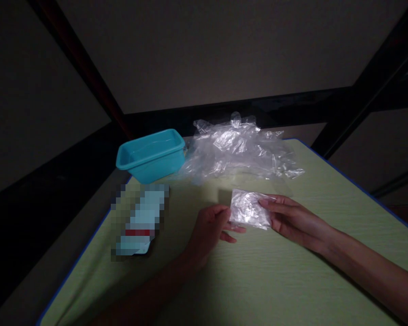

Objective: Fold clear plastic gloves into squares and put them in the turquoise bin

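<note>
A small, shiny clear plastic packet (250, 209) is held between both hands, just above the table near its middle. My left hand (212, 226) pinches the packet's left edge between thumb and forefinger, its other fingers stretched out beneath. On the opposite side, my right hand (290, 217) grips the right edge, with the thumb on top and the fingers below. Behind the packet lies a loose heap of crumpled clear plastic (238, 147), spread along the far side of the table.
An aqua plastic bin (156, 165) stands at the table's back left corner. In front of it lies a pale, pixelated flat object (144, 217). The light green table (353, 217) has a blue edge. A wall and dark beams rise behind.
</note>
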The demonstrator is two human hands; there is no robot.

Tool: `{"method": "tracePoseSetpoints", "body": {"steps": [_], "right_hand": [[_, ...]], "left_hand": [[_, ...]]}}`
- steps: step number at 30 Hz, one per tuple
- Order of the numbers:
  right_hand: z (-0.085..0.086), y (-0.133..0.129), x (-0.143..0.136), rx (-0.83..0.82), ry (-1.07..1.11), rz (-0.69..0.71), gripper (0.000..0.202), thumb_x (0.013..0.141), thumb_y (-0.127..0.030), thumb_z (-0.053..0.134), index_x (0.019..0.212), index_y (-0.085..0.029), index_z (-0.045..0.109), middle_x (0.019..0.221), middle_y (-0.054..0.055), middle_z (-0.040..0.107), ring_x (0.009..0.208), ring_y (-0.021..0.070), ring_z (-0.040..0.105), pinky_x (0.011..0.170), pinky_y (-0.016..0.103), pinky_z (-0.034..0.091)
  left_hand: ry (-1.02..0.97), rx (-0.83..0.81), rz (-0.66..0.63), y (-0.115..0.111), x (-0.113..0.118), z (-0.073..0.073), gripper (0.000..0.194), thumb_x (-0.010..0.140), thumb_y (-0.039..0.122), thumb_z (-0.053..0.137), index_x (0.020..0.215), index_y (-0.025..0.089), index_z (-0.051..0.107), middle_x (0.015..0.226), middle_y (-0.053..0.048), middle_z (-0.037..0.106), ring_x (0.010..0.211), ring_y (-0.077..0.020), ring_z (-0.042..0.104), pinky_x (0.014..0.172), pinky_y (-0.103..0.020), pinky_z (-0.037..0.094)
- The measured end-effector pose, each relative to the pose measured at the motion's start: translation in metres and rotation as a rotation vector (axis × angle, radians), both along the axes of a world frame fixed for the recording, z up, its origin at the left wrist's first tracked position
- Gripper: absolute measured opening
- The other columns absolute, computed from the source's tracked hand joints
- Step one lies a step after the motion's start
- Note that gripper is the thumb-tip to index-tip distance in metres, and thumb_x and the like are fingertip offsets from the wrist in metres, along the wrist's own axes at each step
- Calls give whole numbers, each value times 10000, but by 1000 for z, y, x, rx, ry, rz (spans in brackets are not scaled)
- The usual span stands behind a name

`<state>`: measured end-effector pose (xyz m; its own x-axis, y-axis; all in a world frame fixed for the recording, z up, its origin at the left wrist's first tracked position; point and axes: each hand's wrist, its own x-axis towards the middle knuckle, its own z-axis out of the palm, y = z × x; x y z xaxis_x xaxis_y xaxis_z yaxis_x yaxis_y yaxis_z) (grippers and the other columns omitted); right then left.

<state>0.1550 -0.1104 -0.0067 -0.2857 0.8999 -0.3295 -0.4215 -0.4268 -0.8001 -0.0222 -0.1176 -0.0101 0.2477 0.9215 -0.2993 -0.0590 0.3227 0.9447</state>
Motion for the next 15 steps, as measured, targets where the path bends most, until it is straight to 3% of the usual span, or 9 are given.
{"method": "tracePoseSetpoints", "body": {"steps": [3, 5, 7, 9, 12, 15], "right_hand": [[1, 1, 2, 74, -37, -70, 178, 621, -285, 784, 766, -199, 727, 690, -7, 714, 603, 78, 628, 614, 144, 508], [1, 0, 4, 213, -145, -154, 199, 709, -353, 713, 859, -223, 720, 804, 13, 731, 712, 133, 657, 699, 231, 528], [1, -3, 9, 434, -366, -277, 213, 789, -384, 626, 943, -260, 707, 923, 26, 728, 838, 195, 666, 791, 335, 522], [2, -7, 14, 743, -639, -301, 228, 838, -343, 570, 1030, -294, 682, 1042, 25, 703, 963, 231, 643, 880, 398, 488], [2, -11, 21, 1315, -926, 10, 360, 876, -213, 506, 1213, -324, 564, 1192, -2, 626, 1119, 215, 566, 996, 405, 410], [2, -11, 21, 1650, -1068, 280, 484, 915, -130, 401, 1367, -296, 357, 1269, 1, 559, 1207, 159, 480, 1065, 371, 323]], "left_hand": [[-36, -29, -5, 0, -2, -2, 218, 718, 351, 587, 742, 135, 576, 730, -56, 688, 594, -158, 676, 437, -172, 461], [-72, -55, 12, 0, -3, -1, 198, 745, 326, 589, 783, 132, 592, 760, -69, 702, 591, -150, 669, 468, -183, 461], [-159, -129, -2, 1, -4, 0, 198, 776, 313, 577, 823, 122, 600, 799, -93, 707, 637, -165, 674, 530, -213, 474], [-333, -260, -74, 3, -4, 2, 252, 818, 329, 533, 887, 98, 609, 900, -135, 699, 786, -196, 677, 680, -266, 490], [-618, -457, -183, 7, -5, 2, 355, 870, 374, 447, 938, 69, 616, 966, -153, 676, 966, -212, 626, 906, -317, 409], [-732, -543, -161, 10, -6, 1, 365, 895, 387, 404, 854, 100, 625, 799, -92, 663, 827, -178, 631, 894, -306, 410]]}}
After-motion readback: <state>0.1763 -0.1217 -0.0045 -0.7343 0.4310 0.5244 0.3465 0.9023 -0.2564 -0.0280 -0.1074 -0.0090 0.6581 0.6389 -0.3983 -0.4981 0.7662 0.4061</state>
